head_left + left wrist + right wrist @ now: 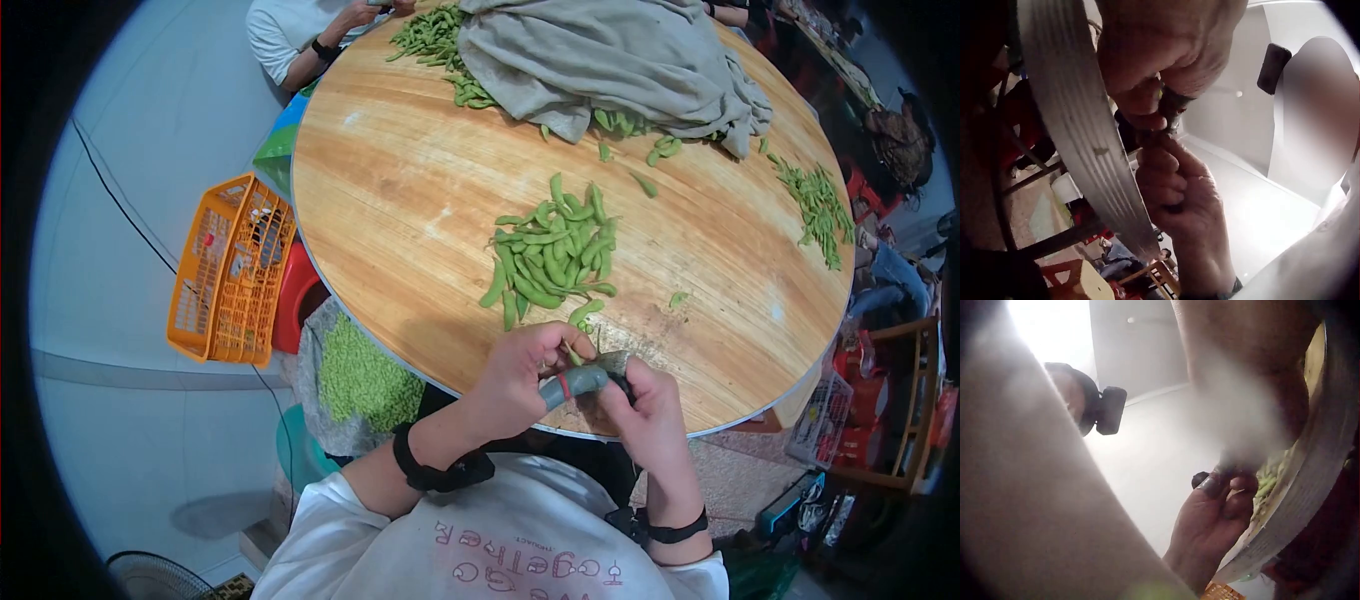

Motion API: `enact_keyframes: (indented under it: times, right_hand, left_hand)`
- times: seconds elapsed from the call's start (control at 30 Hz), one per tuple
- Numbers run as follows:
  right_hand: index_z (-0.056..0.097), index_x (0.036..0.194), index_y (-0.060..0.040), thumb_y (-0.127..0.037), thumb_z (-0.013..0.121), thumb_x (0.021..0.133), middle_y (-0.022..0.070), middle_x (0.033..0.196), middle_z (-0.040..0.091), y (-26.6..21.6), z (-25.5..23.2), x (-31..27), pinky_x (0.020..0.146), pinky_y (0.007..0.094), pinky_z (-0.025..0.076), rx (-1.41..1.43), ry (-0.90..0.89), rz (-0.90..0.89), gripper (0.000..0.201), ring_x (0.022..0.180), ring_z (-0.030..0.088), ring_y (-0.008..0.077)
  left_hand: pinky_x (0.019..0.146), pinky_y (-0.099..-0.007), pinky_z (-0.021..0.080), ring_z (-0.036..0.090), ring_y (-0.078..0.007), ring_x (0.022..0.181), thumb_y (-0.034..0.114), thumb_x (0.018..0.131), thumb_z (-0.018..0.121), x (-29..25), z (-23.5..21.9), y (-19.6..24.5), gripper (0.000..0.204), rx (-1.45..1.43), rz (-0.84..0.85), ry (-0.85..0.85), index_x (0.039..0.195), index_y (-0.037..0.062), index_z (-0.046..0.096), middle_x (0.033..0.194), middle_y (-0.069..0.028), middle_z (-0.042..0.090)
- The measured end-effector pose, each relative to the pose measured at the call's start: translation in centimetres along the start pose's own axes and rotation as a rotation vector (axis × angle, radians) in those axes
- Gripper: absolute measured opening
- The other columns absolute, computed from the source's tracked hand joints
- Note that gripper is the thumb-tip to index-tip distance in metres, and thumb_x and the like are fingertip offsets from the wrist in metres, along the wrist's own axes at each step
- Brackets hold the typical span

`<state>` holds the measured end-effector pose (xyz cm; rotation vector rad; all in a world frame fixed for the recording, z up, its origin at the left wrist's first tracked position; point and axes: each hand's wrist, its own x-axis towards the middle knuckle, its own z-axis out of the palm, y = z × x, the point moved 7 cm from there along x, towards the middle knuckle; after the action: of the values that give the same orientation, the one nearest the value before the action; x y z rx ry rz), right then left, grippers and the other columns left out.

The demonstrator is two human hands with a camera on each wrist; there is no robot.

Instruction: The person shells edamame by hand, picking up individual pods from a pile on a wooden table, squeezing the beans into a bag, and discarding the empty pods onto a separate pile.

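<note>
In the head view, my left hand point(515, 385) pinches a green pod point(573, 354) near the table's front edge. Its thumb wears a grey cover point(575, 386) with a red band. Close against it, my right hand point(648, 415) has its fingers curled at the pod's lower end, which the fingers mostly hide; a grey-green wrap covers one finger. The left wrist view shows my left hand point(1169, 50) above and my right hand point(1185, 203) below, fingertips meeting. Beyond the hands lies a pile of green pods point(555, 250).
A grey cloth point(610, 60) covers part of the round table point(390, 230). More pods lie at the far left point(430, 38) and right point(822, 210). Shelled beans point(365, 385) fill a lined container below left, beside an orange basket point(230, 270). Another person's arm point(310, 62) is across the table.
</note>
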<state>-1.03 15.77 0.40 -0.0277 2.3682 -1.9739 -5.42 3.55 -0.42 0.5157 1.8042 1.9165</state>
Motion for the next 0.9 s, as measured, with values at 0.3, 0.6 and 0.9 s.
enact_keyframes:
  times: [0.3,0.6,0.9]
  right_hand:
    - [0.055,0.081,-0.0005,-0.008,0.052,0.089,-0.0032,0.057,0.047,1.6,1.4,-0.8,0.041,0.0177,0.025,0.701,-0.118,0.443,0.011,0.045,0.036,0.0028]
    - [0.054,0.074,0.0010,-0.005,0.060,0.080,0.0127,0.056,0.050,-2.5,-0.9,-0.6,0.045,0.0313,0.038,-0.426,0.317,-0.083,0.010,0.045,0.049,0.0219]
    - [0.054,0.078,-0.0025,-0.004,0.062,0.074,0.0144,0.060,0.052,-5.0,1.6,-1.3,0.046,0.0372,0.043,-0.756,0.260,-0.239,0.008,0.051,0.055,0.0311]
  left_hand:
    - [0.057,-0.0186,0.040,0.052,-0.0059,0.063,0.008,0.082,0.061,-0.2,0.3,-0.3,0.025,-0.513,-0.178,-0.279,0.105,-0.0008,0.056,0.080,-0.0012,0.057]
    - [0.064,-0.0179,0.043,0.052,-0.0041,0.080,0.000,0.079,0.055,-1.3,-1.7,0.3,0.024,-0.181,-0.111,-0.097,0.103,0.0024,0.058,0.088,-0.0003,0.059]
    - [0.051,-0.0165,0.037,0.049,-0.0022,0.065,0.001,0.080,0.059,-2.1,-0.7,-0.8,0.016,-0.278,-0.245,0.015,0.096,0.0037,0.059,0.081,0.0015,0.058]
